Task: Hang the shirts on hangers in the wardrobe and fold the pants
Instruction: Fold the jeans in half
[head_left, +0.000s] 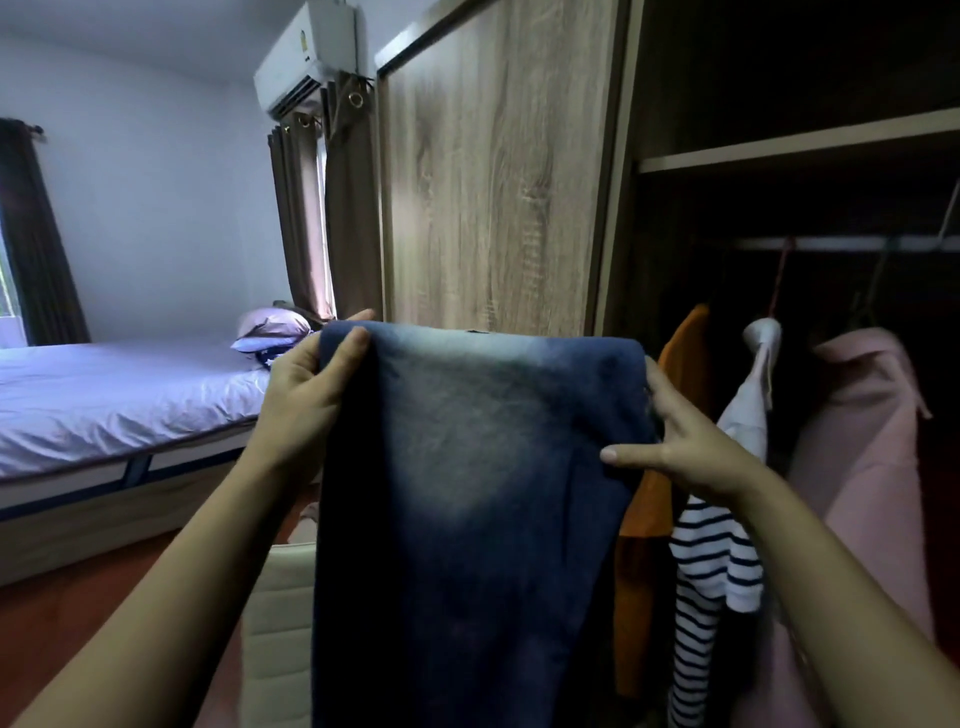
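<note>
A: Blue jeans (467, 493) held up in front of the wardrobe (498, 171), draped lengthwise, top fold level with the lower part of its closed wooden door, the rest hanging down out of frame.

B: Hands?

A: Left hand (306, 384) closed on the jeans' upper left corner, thumb in front, fingers behind the cloth. Right hand (685, 447) at the jeans' right edge, thumb laid across the front of the denim, fingers spread behind; it grips the edge loosely.

B: Inside the wardrobe?

A: Open section right of the wooden door. A rail (852, 243) runs across, a shelf (800, 145) above it. Hanging below the rail: an orange shirt (644, 519) nearest the door, then a white garment (748, 415) with a navy-and-white striped shirt (711, 587) beneath it, then a pink shirt (862, 441) farthest right. Hangers mostly lost in the dark.

B: Left of the wardrobe?

A: Brown curtains (332, 208) just beside it, an air conditioner (306, 52) above them. A bed (119, 400) with a pale sheet and a pillow (270, 327) stands farther left. A cream padded object (275, 623) sits low, partly hidden behind the jeans; cannot tell what it is.
</note>
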